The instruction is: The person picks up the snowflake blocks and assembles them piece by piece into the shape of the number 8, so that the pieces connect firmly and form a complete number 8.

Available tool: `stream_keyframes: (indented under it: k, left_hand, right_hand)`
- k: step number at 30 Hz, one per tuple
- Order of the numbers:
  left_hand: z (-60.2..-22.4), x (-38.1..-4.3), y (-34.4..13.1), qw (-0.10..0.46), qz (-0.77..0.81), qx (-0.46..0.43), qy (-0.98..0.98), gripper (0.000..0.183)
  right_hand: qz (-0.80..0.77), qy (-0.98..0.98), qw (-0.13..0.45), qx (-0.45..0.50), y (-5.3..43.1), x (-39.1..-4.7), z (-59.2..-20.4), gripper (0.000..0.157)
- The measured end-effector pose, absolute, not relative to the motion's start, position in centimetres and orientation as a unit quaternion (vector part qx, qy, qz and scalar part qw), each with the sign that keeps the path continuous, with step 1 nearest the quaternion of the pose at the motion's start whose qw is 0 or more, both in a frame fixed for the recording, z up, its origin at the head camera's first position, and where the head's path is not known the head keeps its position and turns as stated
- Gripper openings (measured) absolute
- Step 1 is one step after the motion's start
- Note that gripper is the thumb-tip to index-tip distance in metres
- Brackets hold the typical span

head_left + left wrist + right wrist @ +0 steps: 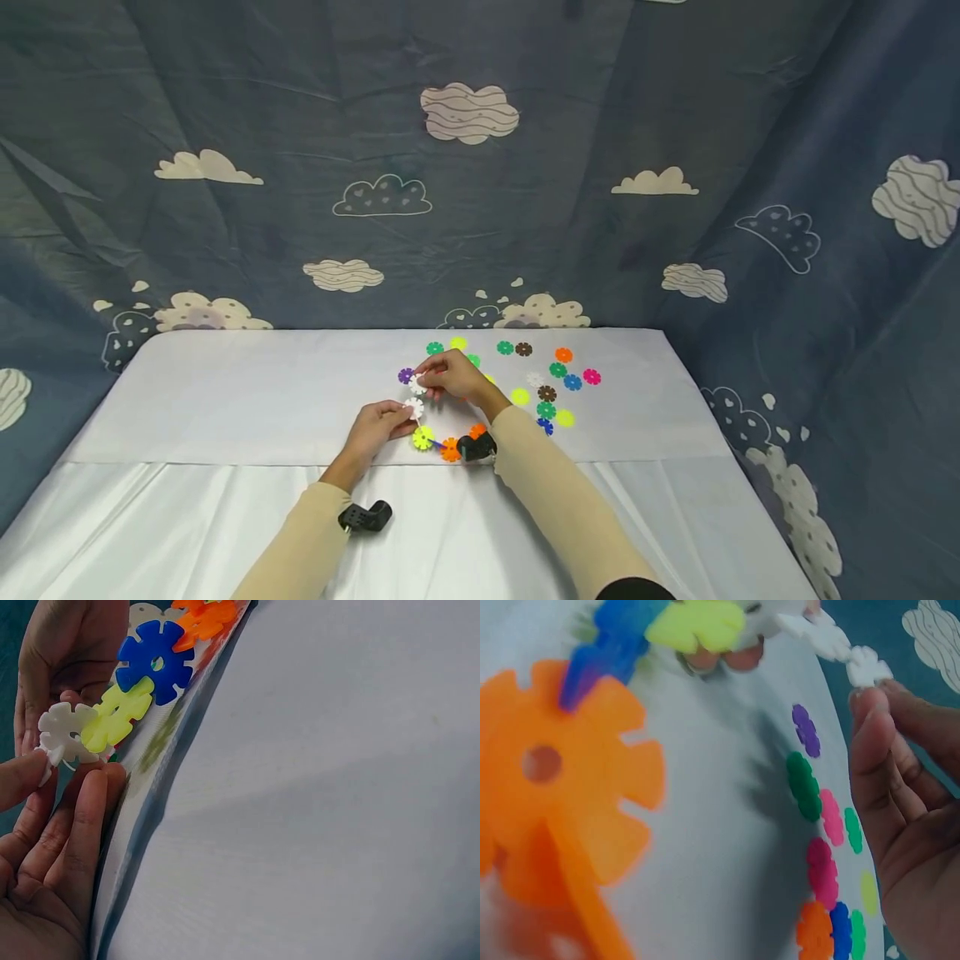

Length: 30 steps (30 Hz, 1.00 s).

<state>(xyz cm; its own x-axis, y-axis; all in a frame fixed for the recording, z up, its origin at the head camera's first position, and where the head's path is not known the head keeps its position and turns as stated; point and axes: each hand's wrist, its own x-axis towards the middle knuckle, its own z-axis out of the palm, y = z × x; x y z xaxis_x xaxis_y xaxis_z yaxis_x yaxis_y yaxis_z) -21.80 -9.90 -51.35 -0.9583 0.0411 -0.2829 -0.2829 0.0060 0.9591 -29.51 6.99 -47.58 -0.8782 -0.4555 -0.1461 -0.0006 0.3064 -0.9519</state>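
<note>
My left hand (378, 427) pinches a white notched plastic disc (414, 407) in a linked chain. In the left wrist view this white disc (58, 724) slots into a yellow disc (116, 716), followed by a blue disc (155, 664) and an orange disc (202, 626). Thumb and fingers of my right hand (453, 375) pinch another white disc (417, 383) just above the first. The right wrist view has that white disc (867, 667) at the right hand's fingertips, its edge meeting the chain's white disc (821, 637). A large orange disc (570, 772) of the chain hangs close to that camera.
Loose notched discs lie flat on the white-covered table (262, 392): a purple disc (406, 376) beyond the hands, and to the right several others, among them a pink disc (592, 377) and a brown disc (523, 349). A dark cloud-patterned curtain (480, 208) hangs behind.
</note>
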Motion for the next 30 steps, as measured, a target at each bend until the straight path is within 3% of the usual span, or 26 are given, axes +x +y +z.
stream_keyframes:
  k: [30]
  left_hand:
    - [-51.4,-21.7,-9.9,0.103,0.711,-0.08,0.691,0.016]
  right_hand:
    - [-0.677,0.67,0.262,-0.153,6.4,-29.0,-48.9,0.022]
